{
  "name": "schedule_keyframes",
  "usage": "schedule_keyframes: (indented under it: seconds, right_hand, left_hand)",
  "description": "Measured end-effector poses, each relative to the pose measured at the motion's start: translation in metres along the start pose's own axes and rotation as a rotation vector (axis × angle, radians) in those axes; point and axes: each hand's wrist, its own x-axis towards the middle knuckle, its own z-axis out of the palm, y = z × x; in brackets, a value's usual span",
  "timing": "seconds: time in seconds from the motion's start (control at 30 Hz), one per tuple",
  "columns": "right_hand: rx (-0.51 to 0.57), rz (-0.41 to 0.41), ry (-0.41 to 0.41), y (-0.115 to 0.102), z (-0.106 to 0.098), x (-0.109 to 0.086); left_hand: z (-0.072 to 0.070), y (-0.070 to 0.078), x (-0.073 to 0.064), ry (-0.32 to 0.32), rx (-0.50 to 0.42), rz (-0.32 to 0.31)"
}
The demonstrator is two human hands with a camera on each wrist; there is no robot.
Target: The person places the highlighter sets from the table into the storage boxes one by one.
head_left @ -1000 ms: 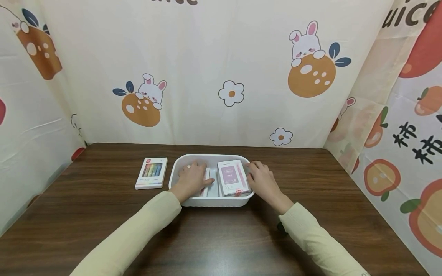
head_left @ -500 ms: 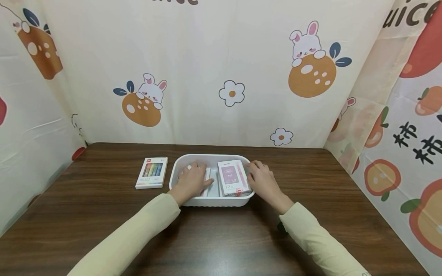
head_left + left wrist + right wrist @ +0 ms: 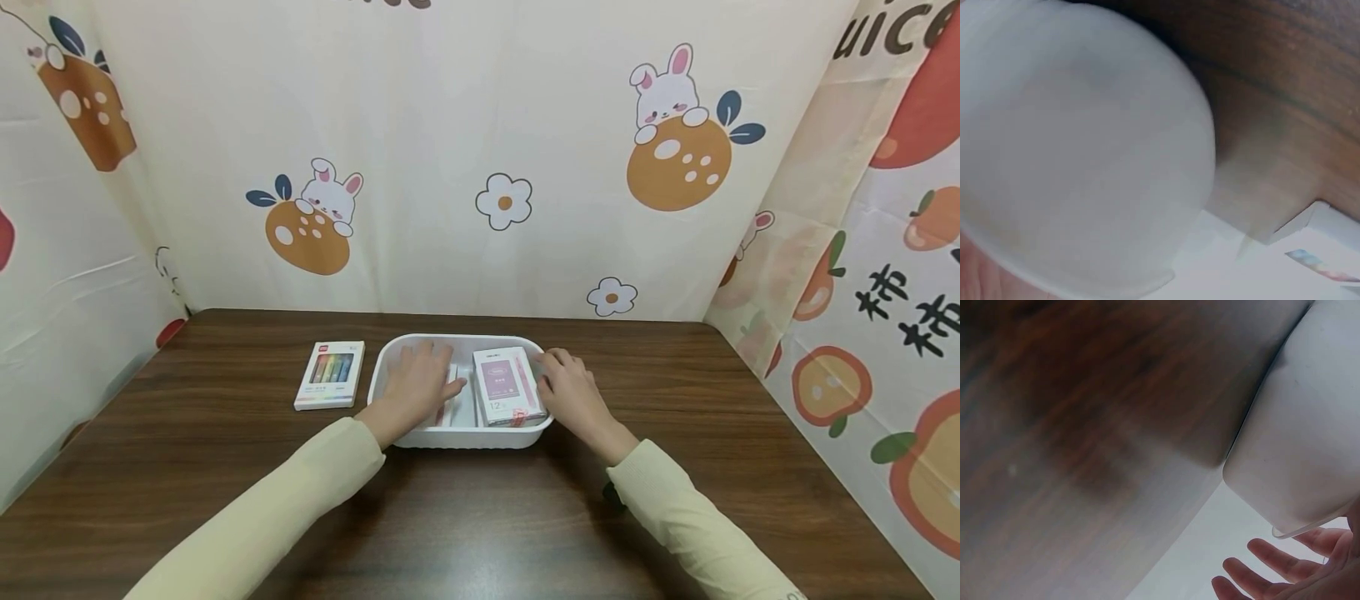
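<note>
In the head view, my left hand point(image 3: 416, 387) reaches over the left half of a white plastic basin point(image 3: 467, 439), fingers extended and thumb pointing right. Partly hidden under it is a white box point(image 3: 449, 407) with a pinkish edge. A white box with a purple label and "12" printed on it point(image 3: 501, 387) leans in the basin's right half. At the right rim rests my right hand point(image 3: 576, 400); the right wrist view shows its fingers point(image 3: 1282, 559) loosely extended by the rim. The left wrist view is filled by the basin's outer wall point(image 3: 1097, 144).
A white box with a rainbow-coloured picture point(image 3: 328, 375) lies flat on the dark wooden table point(image 3: 480, 517), left of the basin. Printed curtains point(image 3: 420, 108) hang behind the table and along both sides. A small dark object point(image 3: 612, 497) shows beside the right sleeve.
My left hand's fingers have straightened and lifted a little inside the basin, and its wrist has shifted slightly left. The right hand, the basin and the boxes stay where they were.
</note>
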Motion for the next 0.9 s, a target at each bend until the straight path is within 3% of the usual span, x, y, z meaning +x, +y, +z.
schedule_keyframes:
  seconds: [0.17,0.73,0.9]
  right_hand:
    - [-0.002,0.004,-0.003,0.0,0.0,0.0]
    - [-0.004,0.005,-0.001,0.0,-0.001,0.0]
    - [0.0,0.012,-0.01,-0.001,0.0,0.0]
  left_hand:
    - [-0.006,-0.002,0.0,0.033,0.031,-0.001]
    - [-0.023,-0.032,0.001,-0.022,0.001,-0.071]
    - [-0.026,-0.042,0.001,-0.011,-0.001,-0.09]
